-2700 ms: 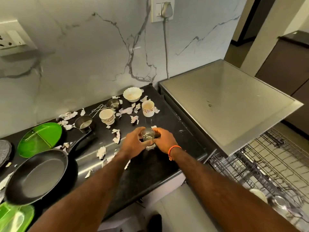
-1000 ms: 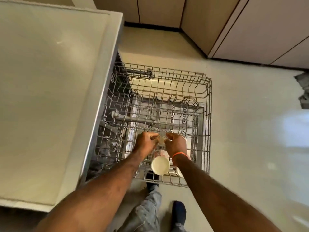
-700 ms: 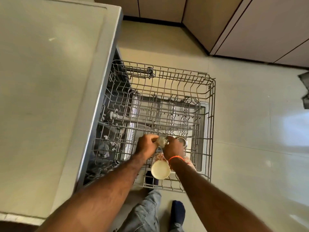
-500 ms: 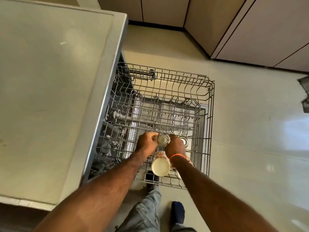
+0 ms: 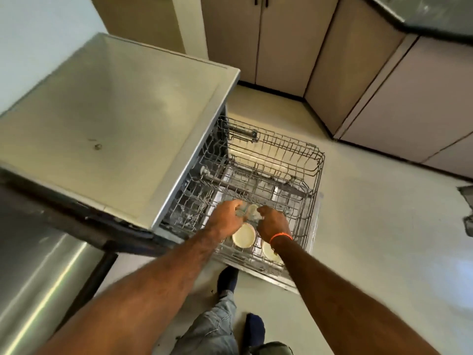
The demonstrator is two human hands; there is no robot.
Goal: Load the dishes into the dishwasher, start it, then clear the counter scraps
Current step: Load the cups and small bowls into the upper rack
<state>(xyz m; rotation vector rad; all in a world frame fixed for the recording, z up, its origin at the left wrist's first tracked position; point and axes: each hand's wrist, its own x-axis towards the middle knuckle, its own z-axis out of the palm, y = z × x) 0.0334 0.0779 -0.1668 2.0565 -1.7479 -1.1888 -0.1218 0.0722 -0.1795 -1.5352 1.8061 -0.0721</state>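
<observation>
Glass (image 5: 252, 210), seemingly tipped rackward

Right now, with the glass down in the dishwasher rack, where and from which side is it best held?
By its side walls, from above. The small glass sits low among the upper rack wires, so only the top is free. Left hand and right hand flank it that way; the exact grip is blurred.

Both hands — left hand (image 5: 228, 218), right hand (image 5: 273, 222) — grip a glass (image 5: 249, 210) over the dishwasher rack (image 5: 313, 175).
</observation>
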